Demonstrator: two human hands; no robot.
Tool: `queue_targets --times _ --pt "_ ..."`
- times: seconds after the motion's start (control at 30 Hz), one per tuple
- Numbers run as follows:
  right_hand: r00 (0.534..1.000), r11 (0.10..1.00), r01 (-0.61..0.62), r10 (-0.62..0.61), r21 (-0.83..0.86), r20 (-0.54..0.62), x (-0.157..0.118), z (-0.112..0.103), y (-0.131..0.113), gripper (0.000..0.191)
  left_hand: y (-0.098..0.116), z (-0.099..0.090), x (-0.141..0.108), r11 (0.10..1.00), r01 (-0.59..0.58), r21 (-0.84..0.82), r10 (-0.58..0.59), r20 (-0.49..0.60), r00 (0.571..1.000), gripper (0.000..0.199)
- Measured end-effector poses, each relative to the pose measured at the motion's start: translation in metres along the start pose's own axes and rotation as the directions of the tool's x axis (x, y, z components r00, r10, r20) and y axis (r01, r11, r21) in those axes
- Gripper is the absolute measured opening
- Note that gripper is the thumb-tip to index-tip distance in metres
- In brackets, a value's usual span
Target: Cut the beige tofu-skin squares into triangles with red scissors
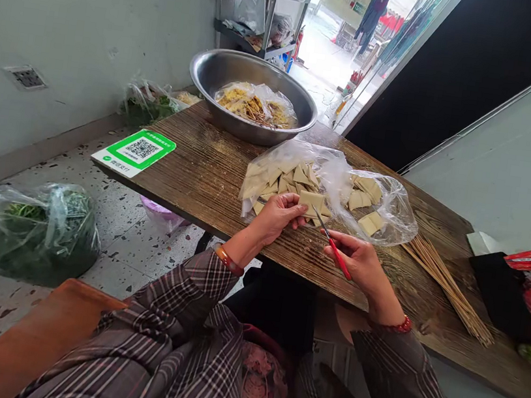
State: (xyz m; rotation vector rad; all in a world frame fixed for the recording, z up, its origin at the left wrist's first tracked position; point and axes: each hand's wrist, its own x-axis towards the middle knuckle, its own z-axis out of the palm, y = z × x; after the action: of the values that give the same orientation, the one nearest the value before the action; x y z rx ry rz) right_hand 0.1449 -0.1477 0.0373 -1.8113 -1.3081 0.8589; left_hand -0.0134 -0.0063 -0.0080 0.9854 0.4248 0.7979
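My left hand (281, 218) pinches a flat beige sheet piece (311, 200) over the near edge of a clear plastic bag. In my right hand (356, 259) are red-handled scissors (339, 259), their blades pointing up and left at the sheet piece. Behind my left hand, many cut beige pieces (293, 178) lie on the plastic bag (330, 162). Larger folded beige sheets (366, 193) rest in the bag's right part.
A steel basin (250, 130) with bagged yellow food stands at the table's far end. A green QR-code card (134, 151) lies at the left corner, wooden skewers (450, 287) at the right. Bagged greens (38, 233) sit on the floor. The wooden table (199, 176) has its near edge below my hands.
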Motion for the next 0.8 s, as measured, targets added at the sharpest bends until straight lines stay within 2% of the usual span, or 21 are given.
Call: queue_targets --times 0.23,0.4,0.53,0.8 --pt "1.000 1.000 0.008 -0.008 -0.001 0.028 0.003 -0.003 0.002 0.058 0.000 0.000 -0.001 1.000 0.014 0.028 -0.015 0.038 0.999 0.035" --pt "1.000 0.999 -0.005 0.004 0.036 0.023 0.010 0.000 0.000 0.064 0.002 0.001 -0.002 0.998 0.036 0.056 -0.040 0.087 0.995 0.037" --pt "0.999 0.999 -0.014 0.013 0.029 0.044 0.010 0.000 -0.002 0.064 0.004 0.002 -0.004 0.998 0.047 0.051 -0.051 0.082 0.995 0.035" --pt "0.999 0.999 0.042 -0.041 -0.028 0.003 0.008 -0.002 0.003 0.058 0.005 0.002 -0.005 0.996 0.079 0.038 -0.082 0.088 0.993 0.035"
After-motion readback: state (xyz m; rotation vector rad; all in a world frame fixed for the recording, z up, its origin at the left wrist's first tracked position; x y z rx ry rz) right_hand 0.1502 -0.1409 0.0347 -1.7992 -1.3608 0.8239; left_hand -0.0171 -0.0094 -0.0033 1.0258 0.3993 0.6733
